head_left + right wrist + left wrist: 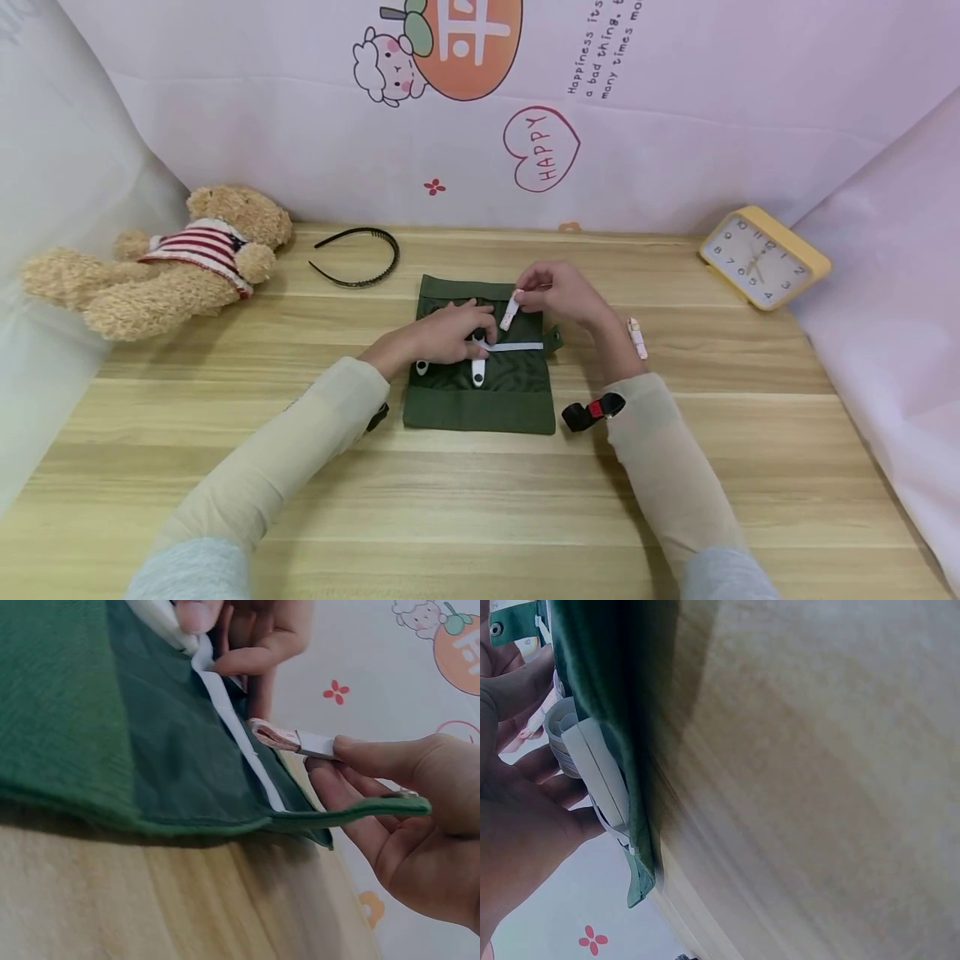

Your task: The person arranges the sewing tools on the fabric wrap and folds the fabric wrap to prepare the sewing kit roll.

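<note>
A green fabric roll-up pouch (480, 410) lies unfolded on the table, with a white elastic band (517, 346) across its middle. My left hand (453, 332) is over the pouch, thumb and finger pinching the elastic band beside a white tool with a black dot (478, 371). My right hand (558, 292) pinches one end of a folded, pinkish-white tape measure (277, 736) wrapped in a white strip. Its free end points at the band, over the pouch's upper right part. Tucked in the pouch in the left wrist view are a white block-like piece (596, 772) and a grey coil (561, 727).
Another small folded printed strip (636, 338) lies right of the pouch, near my right forearm. The pouch's snap tab (553, 339) sticks out rightward. Farther back are a teddy bear (187, 258), a black headband (393, 250) and a yellow clock (765, 258).
</note>
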Available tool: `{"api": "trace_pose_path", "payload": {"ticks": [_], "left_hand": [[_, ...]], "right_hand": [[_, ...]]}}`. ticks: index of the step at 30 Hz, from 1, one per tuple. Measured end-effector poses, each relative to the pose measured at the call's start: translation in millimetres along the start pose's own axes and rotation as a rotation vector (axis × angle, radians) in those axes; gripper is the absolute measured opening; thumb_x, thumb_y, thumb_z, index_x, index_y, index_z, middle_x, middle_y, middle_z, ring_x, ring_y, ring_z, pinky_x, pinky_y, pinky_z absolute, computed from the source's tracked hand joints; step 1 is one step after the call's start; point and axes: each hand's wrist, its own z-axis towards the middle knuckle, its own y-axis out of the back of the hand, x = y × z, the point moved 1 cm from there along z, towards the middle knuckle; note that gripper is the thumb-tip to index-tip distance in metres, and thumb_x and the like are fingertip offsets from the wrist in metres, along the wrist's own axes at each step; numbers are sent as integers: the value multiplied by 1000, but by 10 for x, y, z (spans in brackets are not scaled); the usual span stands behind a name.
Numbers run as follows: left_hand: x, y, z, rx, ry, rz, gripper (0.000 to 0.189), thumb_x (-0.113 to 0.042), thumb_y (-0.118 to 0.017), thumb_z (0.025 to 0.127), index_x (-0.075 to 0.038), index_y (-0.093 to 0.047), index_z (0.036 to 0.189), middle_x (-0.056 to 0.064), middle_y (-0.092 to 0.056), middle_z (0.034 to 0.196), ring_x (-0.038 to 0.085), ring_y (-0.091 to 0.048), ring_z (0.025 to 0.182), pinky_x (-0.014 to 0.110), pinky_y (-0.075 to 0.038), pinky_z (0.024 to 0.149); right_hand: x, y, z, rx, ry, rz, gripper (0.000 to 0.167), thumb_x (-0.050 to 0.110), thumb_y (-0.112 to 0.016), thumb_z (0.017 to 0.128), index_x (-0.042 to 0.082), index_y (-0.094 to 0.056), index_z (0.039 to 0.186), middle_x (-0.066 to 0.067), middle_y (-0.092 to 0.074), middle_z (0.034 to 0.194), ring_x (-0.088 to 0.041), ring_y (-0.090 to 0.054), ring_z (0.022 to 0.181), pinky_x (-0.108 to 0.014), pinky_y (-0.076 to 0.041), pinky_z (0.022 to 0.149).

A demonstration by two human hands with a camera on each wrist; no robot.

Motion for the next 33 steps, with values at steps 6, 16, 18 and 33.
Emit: {"api": "trace_pose_path", "payload": {"ticks": [6,16,18,33], "left_hand": [[1,-2,-7,-6,-8,-4,13,-16,-66,101,-12,-64,113,18,-30,162,43,-10,152,63,-6,119],[17,-9,6,-9,-10,-6,13,-17,-66,100,-13,-63,113,17,-32,162,42,-10,152,63,-6,120],[16,-7,6,-8,-13,-6,13,-17,-66,100,-13,-63,113,17,-32,161,42,-10,152,63,-6,119],[9,-2,5,-11,-12,-15,13,-17,-67,100,-13,-63,111,18,-33,161,43,-10,152,64,-6,119]], "right_hand": [[-16,-71,27,47,-12,-16,11,-1,-65,98,-8,-65,106,-21,-65,99,-32,-69,91,-39,-60,82],[5,-131,51,162,-14,-92,9,0,-65,98,-7,-66,104,-19,-69,96,-32,-71,92,-42,-59,83],[9,-134,61,170,-12,-105,8,-1,-65,98,-6,-67,103,-19,-70,96,-32,-71,91,-43,-59,82],[1,-132,115,249,-11,-166,7,2,-67,97,-2,-69,102,-13,-72,92,-26,-67,84,-35,-55,74]]}}
